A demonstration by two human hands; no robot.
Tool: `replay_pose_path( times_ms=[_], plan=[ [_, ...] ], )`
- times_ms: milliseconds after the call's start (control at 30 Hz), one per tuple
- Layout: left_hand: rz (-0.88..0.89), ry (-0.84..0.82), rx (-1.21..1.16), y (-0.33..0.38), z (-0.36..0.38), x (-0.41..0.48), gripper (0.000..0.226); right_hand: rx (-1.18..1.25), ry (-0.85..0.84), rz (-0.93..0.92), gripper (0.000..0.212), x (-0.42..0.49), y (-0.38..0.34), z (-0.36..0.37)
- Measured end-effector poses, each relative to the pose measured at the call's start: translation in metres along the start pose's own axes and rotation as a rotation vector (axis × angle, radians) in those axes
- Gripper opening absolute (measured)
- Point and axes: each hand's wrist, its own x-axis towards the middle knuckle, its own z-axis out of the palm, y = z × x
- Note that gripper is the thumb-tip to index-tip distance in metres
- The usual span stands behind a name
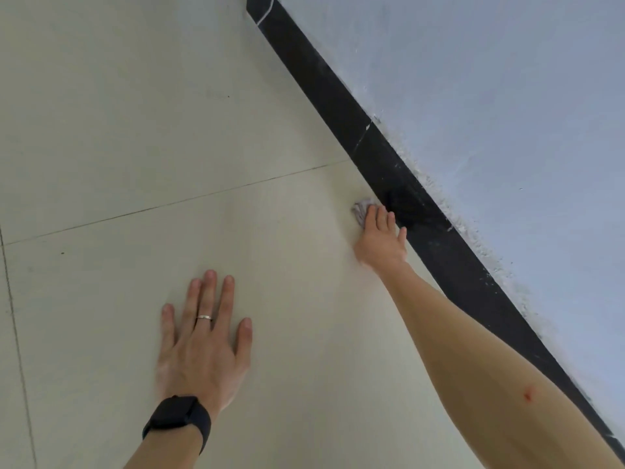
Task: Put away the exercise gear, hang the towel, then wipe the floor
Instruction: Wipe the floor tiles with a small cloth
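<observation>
I'm guessing we're in the floor-wiping step here. The left hand (pixel 203 336) is lying flat on the pale tiled floor (pixel 135 130), grip apart and holding nothing, just bracing. Further right, the right hand (pixel 380 236) is pressing a small greyish cloth (pixel 361 208) down with straightish fingers, right beside the black skirting (pixel 389 164) under the bluish wall (pixel 507 96). Next it's probably needing a steady drag along that edge.

Cream floor (pixel 135 113), black skirting (pixel 338 96), pale blue wall (pixel 490 96), grey cloth (pixel 360 208), black watch (pixel 176 418)
</observation>
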Motion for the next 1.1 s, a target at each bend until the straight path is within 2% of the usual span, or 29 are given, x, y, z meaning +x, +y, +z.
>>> replay_pose_path(
  times_ms=[67,133,200,267,333,400,533,567,667,700,733,833,867,900,967,1033,1067,1100],
  plan=[
    [-0.001,-0.003,0.009,0.000,0.001,0.000,0.068,-0.016,0.043,-0.105,0.073,-0.007,-0.018,0.006],
    [-0.001,0.005,0.004,0.001,-0.001,0.000,0.068,-0.030,0.073,-0.332,0.073,-0.015,-0.031,0.012],
    [-0.006,0.009,-0.002,0.002,-0.003,0.002,0.068,-0.044,0.076,-0.450,0.072,-0.012,-0.025,0.010],
    [-0.010,0.002,-0.006,0.005,-0.006,0.001,0.068,-0.114,0.112,-0.370,0.070,-0.002,0.003,0.007],
    [-0.016,0.002,-0.007,0.006,-0.007,0.000,0.068,-0.177,0.247,-0.207,0.067,-0.002,0.035,0.007],
    [-0.017,-0.002,-0.013,0.006,-0.007,0.000,0.067,-0.181,0.348,-0.152,0.063,-0.009,0.053,0.008],
    [-0.019,-0.009,-0.009,0.003,-0.008,0.000,0.066,0.067,0.228,-0.097,0.065,-0.021,0.035,0.008],
    [-0.022,-0.008,-0.004,0.004,-0.008,0.000,0.065,0.113,0.240,-0.188,0.065,-0.029,0.030,0.013],
    [-0.027,-0.007,-0.019,0.005,-0.009,-0.002,0.064,0.089,0.280,-0.627,0.059,-0.066,0.035,0.036],
    [-0.029,-0.003,-0.027,0.005,-0.010,-0.003,0.064,0.070,0.297,-0.678,0.056,-0.069,0.045,0.041],
    [-0.028,0.002,-0.029,0.005,-0.010,-0.003,0.064,0.083,0.302,-0.623,0.055,-0.067,0.054,0.042],
    [-0.023,0.007,-0.035,0.006,-0.010,-0.001,0.064,0.256,0.299,-0.081,0.056,-0.063,0.056,0.040],
    [-0.021,0.007,-0.032,0.006,-0.010,-0.001,0.064,0.238,0.288,-0.037,0.058,-0.074,0.041,0.040],
    [-0.015,0.006,-0.032,0.007,-0.009,0.000,0.064,0.226,0.297,-0.123,0.058,-0.090,0.022,0.044],
    [-0.017,0.002,-0.034,0.006,-0.010,0.000,0.062,0.249,0.322,-0.528,0.052,-0.126,-0.016,0.058],
    [-0.020,0.007,-0.046,0.004,-0.011,-0.001,0.061,0.151,0.259,-0.861,0.045,-0.147,-0.031,0.064],
    [-0.018,0.008,-0.052,0.005,-0.011,-0.001,0.060,0.104,0.231,-0.937,0.043,-0.142,-0.028,0.060],
    [-0.015,0.007,-0.055,0.005,-0.011,-0.001,0.060,0.076,0.225,-0.929,0.043,-0.134,-0.022,0.054]
  ],
)
